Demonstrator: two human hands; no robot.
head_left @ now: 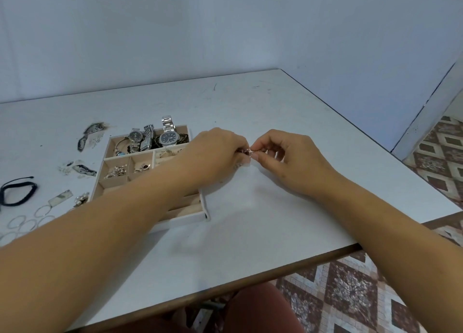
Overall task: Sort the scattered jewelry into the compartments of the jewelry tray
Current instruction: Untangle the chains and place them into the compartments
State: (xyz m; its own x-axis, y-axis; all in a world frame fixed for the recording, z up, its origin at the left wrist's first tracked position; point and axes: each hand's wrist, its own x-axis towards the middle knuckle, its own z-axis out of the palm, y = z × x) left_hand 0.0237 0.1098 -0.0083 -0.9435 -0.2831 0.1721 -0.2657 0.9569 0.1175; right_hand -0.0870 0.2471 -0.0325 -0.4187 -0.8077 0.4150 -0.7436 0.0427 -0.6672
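A white jewelry tray [110,142] with beige compartments sits left of centre on the table. Its back compartment holds several watches [168,136] and a bracelet; two small compartments hold earrings [115,171]. Just right of the tray, my left hand [218,148] and my right hand [283,157] meet above the table, and both pinch one small pinkish jewelry piece [248,152] between their fingertips. My left forearm crosses over the tray's front compartments and hides them.
Left of the tray lie a black cord bracelet [18,191], several thin silver bangles [27,222], a small rectangular tag [60,198] and a pearl cluster [81,199]. The tabletop has worn dark patches [94,128]. The table's front edge runs diagonally, with tiled floor [350,290] beyond.
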